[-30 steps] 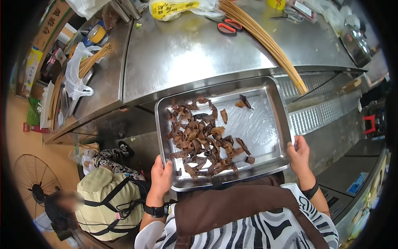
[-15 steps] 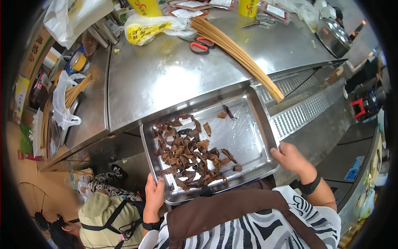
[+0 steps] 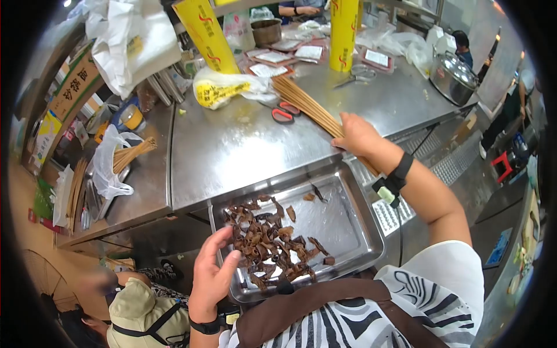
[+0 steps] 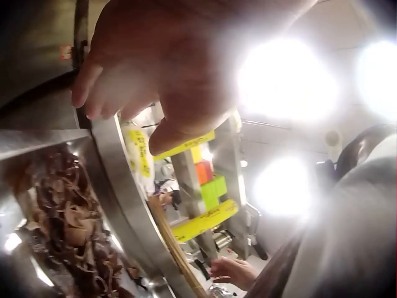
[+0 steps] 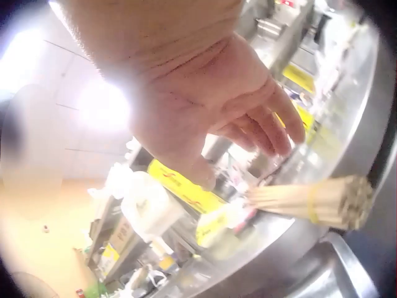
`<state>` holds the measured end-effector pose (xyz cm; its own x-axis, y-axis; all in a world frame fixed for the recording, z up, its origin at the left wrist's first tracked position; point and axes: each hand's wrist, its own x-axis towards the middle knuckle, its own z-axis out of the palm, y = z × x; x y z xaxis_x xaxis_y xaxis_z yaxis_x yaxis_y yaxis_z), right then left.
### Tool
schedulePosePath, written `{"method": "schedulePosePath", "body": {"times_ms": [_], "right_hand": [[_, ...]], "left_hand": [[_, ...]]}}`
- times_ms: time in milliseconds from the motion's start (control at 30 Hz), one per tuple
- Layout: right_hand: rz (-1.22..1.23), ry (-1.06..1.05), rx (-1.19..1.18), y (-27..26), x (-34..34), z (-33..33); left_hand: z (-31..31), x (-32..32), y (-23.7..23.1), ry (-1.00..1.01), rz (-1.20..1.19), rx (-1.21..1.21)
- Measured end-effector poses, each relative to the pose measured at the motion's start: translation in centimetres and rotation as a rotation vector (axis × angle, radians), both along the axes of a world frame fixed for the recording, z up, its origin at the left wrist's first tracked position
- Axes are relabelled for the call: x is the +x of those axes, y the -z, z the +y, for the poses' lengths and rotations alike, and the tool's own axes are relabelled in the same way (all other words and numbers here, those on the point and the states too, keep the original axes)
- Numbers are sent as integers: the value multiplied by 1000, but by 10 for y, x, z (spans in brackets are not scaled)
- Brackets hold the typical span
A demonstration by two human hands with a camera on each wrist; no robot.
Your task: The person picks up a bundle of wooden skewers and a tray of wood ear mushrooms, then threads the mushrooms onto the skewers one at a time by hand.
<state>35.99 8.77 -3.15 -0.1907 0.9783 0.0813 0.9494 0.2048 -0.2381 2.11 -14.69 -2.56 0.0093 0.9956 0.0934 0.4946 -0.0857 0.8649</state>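
Note:
A rectangular steel tray (image 3: 342, 223) lies against the counter's front edge, before the person's apron. Brown curled pieces like wood ear mushroom (image 3: 261, 243) are heaped on its left side, and a few lie apart toward the back. My left hand (image 3: 213, 275) is at the tray's left rim, fingers extended and thumb apart. Across the counter edge lies a bundle of wooden skewers (image 3: 307, 107), tied near its end. My right hand (image 3: 361, 136) overlaps that bundle; in the right wrist view its loosely bent fingers hang above the skewers (image 5: 310, 200), with nothing between them and the thumb.
Red-handled scissors (image 3: 282, 115) and a yellow-printed plastic bag (image 3: 226, 90) lie on the steel counter (image 3: 232, 151). Behind stand yellow boxes (image 3: 343, 35), flat packs (image 3: 309, 53) and a lidded pot (image 3: 454, 78). A seated person (image 3: 142, 301) is at lower left.
My right hand has let go of the tray's right rim and moved forward to the skewers. My left hand's grip has loosened at the left rim. The head view has tilted up.

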Motion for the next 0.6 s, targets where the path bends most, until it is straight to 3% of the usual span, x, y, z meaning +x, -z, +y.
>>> {"method": "schedulePosePath", "body": {"times_ms": [67, 133, 233, 300, 333, 400, 433, 533, 600], "right_hand": [[56, 7, -77, 10, 2, 8], [144, 3, -73, 4, 3, -7], [339, 100, -134, -16, 4, -46], [565, 75, -21, -18, 7, -77], [562, 75, -23, -20, 7, -92], [706, 27, -74, -22, 3, -123], [746, 11, -163, -20, -1, -139], [913, -125, -470, 3, -14, -183], [843, -245, -640, 9, -23, -198]], "left_hand": [[10, 6, -9, 76, -23, -3], [19, 11, -13, 260, -247, -174], [36, 18, -10, 293, -371, -270], [52, 24, -7, 358, -408, -308], [60, 28, -5, 358, -412, -309], [78, 44, -2, 368, -621, -310], [86, 52, 0, 365, -623, -312], [108, 76, 5, 351, -961, -267], [119, 83, 10, 301, -1178, -351]]}}
